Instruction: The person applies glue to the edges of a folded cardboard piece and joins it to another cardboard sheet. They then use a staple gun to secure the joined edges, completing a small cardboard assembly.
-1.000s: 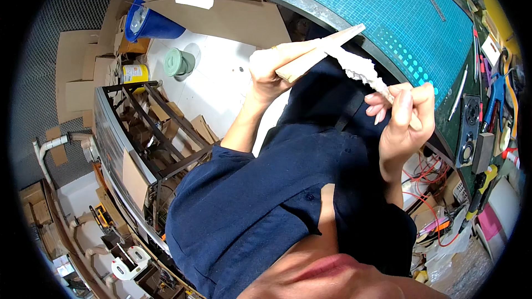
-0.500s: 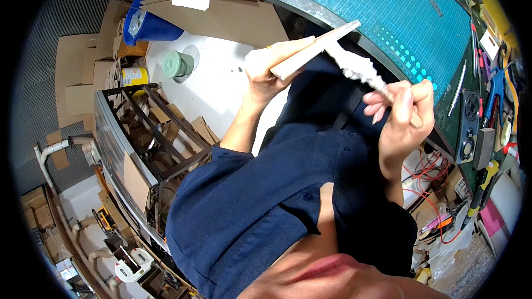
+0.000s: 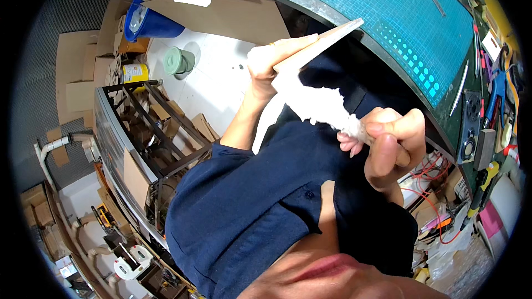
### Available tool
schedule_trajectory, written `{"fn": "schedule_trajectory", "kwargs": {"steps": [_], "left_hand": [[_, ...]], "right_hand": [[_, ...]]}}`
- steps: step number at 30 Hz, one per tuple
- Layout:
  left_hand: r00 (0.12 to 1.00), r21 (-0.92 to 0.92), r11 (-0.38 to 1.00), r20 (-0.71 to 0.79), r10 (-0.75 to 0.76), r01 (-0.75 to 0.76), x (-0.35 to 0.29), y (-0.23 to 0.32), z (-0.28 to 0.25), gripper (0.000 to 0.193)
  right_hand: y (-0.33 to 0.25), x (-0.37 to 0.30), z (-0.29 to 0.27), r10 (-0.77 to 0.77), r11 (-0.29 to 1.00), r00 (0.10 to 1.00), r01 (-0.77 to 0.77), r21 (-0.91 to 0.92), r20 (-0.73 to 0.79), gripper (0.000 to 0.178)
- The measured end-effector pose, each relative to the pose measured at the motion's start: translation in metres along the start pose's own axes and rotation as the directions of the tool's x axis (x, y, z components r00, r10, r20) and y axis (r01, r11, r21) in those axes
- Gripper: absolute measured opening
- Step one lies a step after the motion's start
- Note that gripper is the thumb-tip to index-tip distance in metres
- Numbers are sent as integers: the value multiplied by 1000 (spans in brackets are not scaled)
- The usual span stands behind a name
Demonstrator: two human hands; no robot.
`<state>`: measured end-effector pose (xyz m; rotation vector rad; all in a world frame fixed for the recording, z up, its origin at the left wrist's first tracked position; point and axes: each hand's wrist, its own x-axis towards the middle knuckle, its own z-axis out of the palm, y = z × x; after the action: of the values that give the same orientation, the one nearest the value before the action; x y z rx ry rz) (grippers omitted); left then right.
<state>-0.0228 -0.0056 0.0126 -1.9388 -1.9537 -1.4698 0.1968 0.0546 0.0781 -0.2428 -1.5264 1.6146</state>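
My left hand [image 3: 268,62] is closed on one end of a thin, pale flat board [image 3: 327,43], seen nearly edge-on and tilted up to the right. In my right hand [image 3: 396,143] is a short stick, most of it hidden by my fingers. Lumpy white material [image 3: 318,104] coats its far part and reaches up to the underside of the board by my left hand. Whether the white mass sticks to the board I cannot tell, as that spot is overexposed.
A workbench with a teal cutting mat [image 3: 388,16] lies beyond my hands, its edge close to the board's tip. Tools, including blue-handled pliers [image 3: 497,91], crowd its right side. On the floor are a blue bin [image 3: 160,25], a green lidded bucket [image 3: 176,62] and a metal-framed rack [image 3: 160,138].
My right hand has moved down and toward me, slightly left, with the stick. The white material now sits lower on the board, nearer my left hand. The board has tilted slightly.
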Motion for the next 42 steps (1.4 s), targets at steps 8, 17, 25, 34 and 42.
{"fn": "schedule_trajectory", "kwargs": {"steps": [8, 17, 25, 34, 42], "left_hand": [[1000, -73, 997, 7, 8, -7, 0, 1, -2, 33], [999, -113, 994, -29, -16, 13, -2, 0, 4, 34], [989, -80, 994, -134, 67, -78, -1, -1, 11, 28], [980, -48, 995, -182, 81, -91, -3, -1, 12, 24], [976, -59, 994, -202, 84, -97, -5, -6, 14, 25]], "right_hand": [[4, -4, 0, 19, 998, 999, -16, 68, -34, 19], [8, -4, -1, 16, 998, 993, -9, 58, -114, 13], [68, 24, -57, 94, 967, 885, -190, -171, -455, 23], [61, 23, -55, 115, 959, 900, -212, -190, -421, 21], [77, 31, -74, 83, 949, 908, -199, -246, -410, 21]]}}
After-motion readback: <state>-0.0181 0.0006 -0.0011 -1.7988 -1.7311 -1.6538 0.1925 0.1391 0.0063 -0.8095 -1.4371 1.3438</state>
